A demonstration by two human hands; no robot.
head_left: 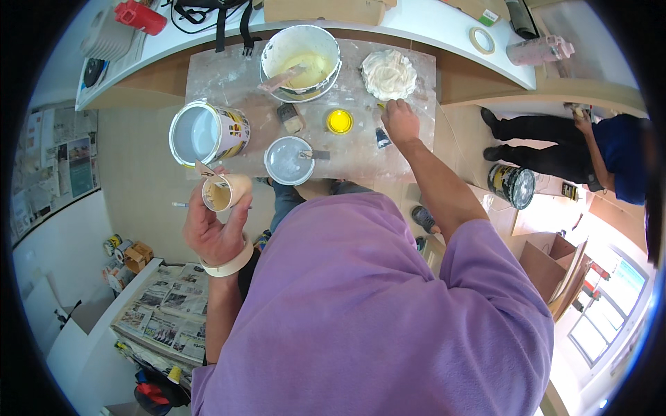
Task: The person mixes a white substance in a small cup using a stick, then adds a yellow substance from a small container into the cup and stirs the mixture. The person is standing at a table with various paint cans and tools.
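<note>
My left hand (215,232) is closed round a small cup (219,196) with cream-coloured paste in it. A flat pale piece (205,169) sticks up at the cup's rim. Round my left wrist sits a roll of masking tape (229,263). Over the right part of the spattered work board (361,163), my right hand (401,123) has its fingers bent together; a bit of yellow shows at their tips, too small to name. Close by are a crumpled white cloth (390,75) and a small dark tube (383,138). A yellow round lid or pot (340,121) lies left of that hand.
On the board stand a white bucket (333,82) with a paint-smeared tool, a paint can (232,132), a brush (290,118) and a round lid (283,161) bearing a scraper. A white counter (416,31) runs behind. At right, another person (555,139) stands near a dark can (512,186).
</note>
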